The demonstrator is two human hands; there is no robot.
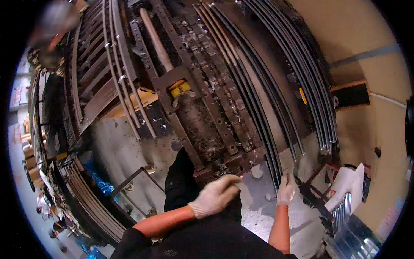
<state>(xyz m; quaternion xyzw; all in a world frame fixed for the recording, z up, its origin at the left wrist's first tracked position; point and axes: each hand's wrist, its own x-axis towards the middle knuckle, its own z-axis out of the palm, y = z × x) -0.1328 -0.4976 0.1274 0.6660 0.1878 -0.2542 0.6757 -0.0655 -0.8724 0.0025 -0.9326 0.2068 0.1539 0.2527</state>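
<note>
My left hand (215, 196), in a white knit glove, hovers just in front of the near end of a dark, greasy machine bed (222, 125). Its fingers reach loosely to the right, and nothing shows in them. On the right, my other gloved hand, the right hand (286, 190), is beside the near ends of several long dark metal rods (258, 129). Its fingers are smeared, so a grip on a rod cannot be made out. Within the bed sits a steel block with a yellow part (180, 88) in its opening, in line with a thick round shaft (156, 41).
More rods (302, 64) lie in a row farther right. Thin bars (123, 77) jut out at the left above a metal frame (138, 185). Stacked bars (92, 198) stand lower left. A white sheet (347, 185) lies by short bright rods (343, 211) at lower right. Another person (54, 26) is at the upper left.
</note>
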